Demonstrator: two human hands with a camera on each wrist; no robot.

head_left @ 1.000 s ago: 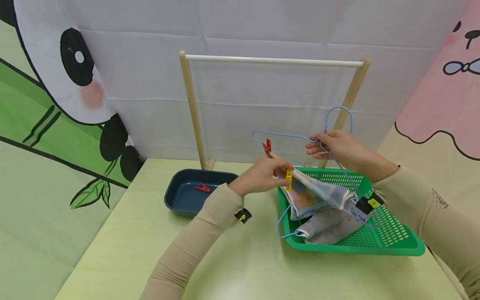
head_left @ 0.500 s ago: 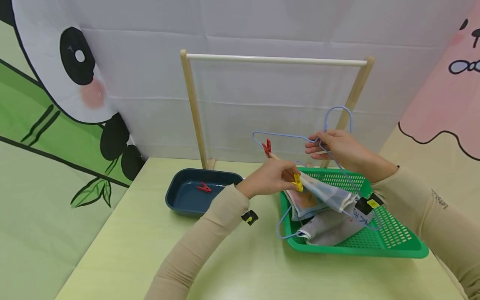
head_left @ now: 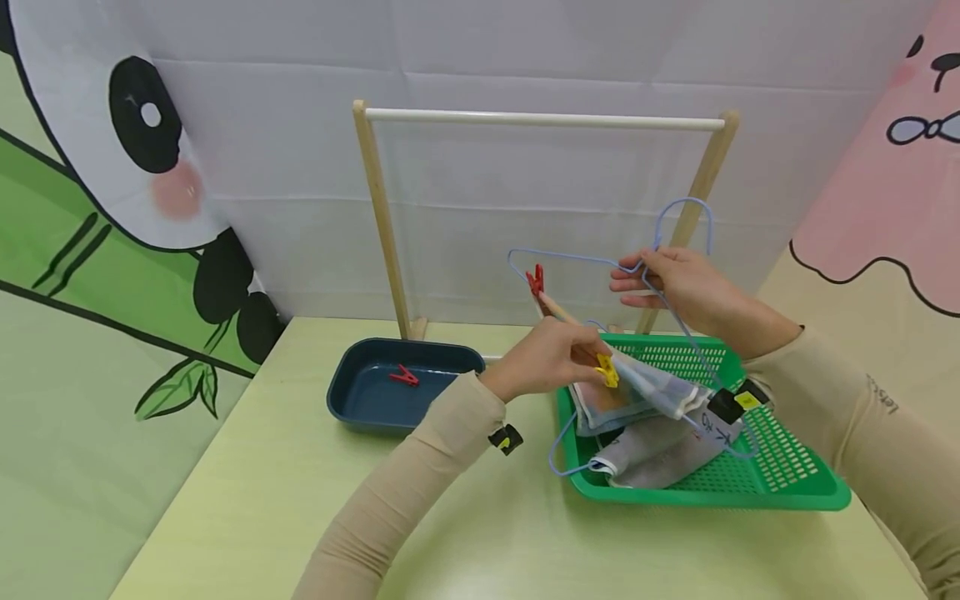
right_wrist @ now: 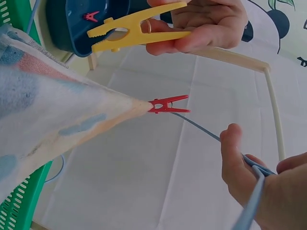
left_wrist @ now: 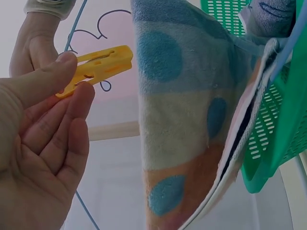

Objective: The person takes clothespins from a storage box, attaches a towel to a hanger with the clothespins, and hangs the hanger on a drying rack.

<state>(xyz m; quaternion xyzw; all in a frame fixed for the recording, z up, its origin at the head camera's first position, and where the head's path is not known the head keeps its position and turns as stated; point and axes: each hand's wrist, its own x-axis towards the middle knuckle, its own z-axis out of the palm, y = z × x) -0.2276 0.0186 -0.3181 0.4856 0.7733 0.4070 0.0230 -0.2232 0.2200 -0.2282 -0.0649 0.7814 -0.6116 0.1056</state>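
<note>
My left hand (head_left: pixel 551 358) pinches a yellow clothespin (right_wrist: pixel 136 31) between thumb and fingers. The clothespin stands beside a patterned towel (left_wrist: pixel 168 96), its tip close to the cloth in the left wrist view. My right hand (head_left: pixel 686 287) holds a blue wire hanger (head_left: pixel 566 256) just below its hook. The towel hangs on this hanger over the basket, and a red clothespin (right_wrist: pixel 165 104) clips its far left corner to the wire. Part of the towel is hidden behind my left hand in the head view.
A green basket (head_left: pixel 705 500) holds a grey folded cloth (head_left: pixel 660 467) and another blue hanger (head_left: pixel 562 454). To the left is a dark blue basin (head_left: pixel 352 408) with a loose red clothespin (head_left: pixel 405 375) inside. Behind stands a wooden rack with a white rail (head_left: pixel 547 121).
My left hand has moved right along the towel, and the yellow clothespin has turned from upright to tilted. My right hand has lifted the hanger slightly.
</note>
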